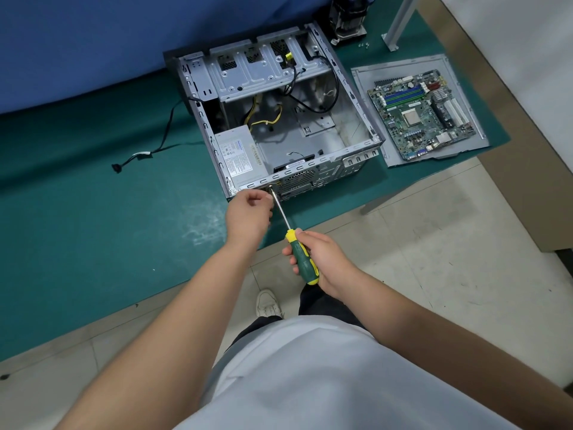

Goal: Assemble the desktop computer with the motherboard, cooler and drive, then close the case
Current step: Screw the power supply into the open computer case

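Note:
An open grey computer case point(353, 97) lies on its side on the green mat, with a power supply point(240, 153) in its near left corner and loose cables inside. My right hand point(322, 259) grips the green and yellow screwdriver point(302, 259), whose tip meets the case's rear panel near the power supply. My left hand point(249, 214) pinches the screwdriver shaft just below the tip. The motherboard point(421, 114) lies on the grey side panel point(465, 72) to the right of the case. The cooler point(348, 17) stands behind the case.
A black cable with connectors point(139, 155) trails left from the case over the green mat point(93, 228). A few small screws point(363, 45) lie near a metal post point(398, 23) at the back right. The table's front edge runs just under my hands.

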The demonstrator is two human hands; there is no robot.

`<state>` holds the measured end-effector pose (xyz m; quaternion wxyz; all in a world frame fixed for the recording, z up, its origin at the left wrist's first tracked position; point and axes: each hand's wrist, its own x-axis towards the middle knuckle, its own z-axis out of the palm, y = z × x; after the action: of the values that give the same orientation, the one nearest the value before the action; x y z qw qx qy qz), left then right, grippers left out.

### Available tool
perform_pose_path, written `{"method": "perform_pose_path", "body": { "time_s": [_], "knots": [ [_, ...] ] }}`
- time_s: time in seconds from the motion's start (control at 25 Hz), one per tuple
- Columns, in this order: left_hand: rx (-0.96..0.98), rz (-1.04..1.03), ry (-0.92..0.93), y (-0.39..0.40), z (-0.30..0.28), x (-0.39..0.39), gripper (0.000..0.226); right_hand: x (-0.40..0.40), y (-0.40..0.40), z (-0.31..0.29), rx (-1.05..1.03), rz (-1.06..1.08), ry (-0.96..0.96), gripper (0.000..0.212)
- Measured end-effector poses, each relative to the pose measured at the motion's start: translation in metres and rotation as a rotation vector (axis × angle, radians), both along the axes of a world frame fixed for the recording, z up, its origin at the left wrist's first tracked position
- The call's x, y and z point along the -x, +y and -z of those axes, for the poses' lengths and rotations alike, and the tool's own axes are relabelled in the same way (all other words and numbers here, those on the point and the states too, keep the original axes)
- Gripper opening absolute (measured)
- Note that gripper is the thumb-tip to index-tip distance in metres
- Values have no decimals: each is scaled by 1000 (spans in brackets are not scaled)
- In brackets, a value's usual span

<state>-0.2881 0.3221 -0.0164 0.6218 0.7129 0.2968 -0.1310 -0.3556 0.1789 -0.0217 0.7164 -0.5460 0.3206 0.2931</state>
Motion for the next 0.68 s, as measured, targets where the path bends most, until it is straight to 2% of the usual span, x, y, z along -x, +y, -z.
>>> {"method": "perform_pose_path", "body": {
  "time_s": [0.04,0.08,0.12,0.28,0.36,0.52,0.68],
  "knots": [
    [-118,49,-56,3,0,1,2,0,0,-1,-27,12,5,29],
    [-156,81,-59,5,-1,2,4,0,1,-2,-32,16,7,27],
    [-106,98,-14,7,-2,1,10,0,2,-2,-20,16,11,26],
    [434,119,229,-2,-13,8,24,4,6,-4,-37,42,7,25],
    [544,86,244,-6,-14,11,26,4,4,-6,-92,13,-6,25],
    [480,33,194,-9,-12,12,24,4,1,-8,-94,-17,14,39],
    [281,-18,196,-16,-9,6,28,14,0,-1,10,25,-77,27]
  ]
}}
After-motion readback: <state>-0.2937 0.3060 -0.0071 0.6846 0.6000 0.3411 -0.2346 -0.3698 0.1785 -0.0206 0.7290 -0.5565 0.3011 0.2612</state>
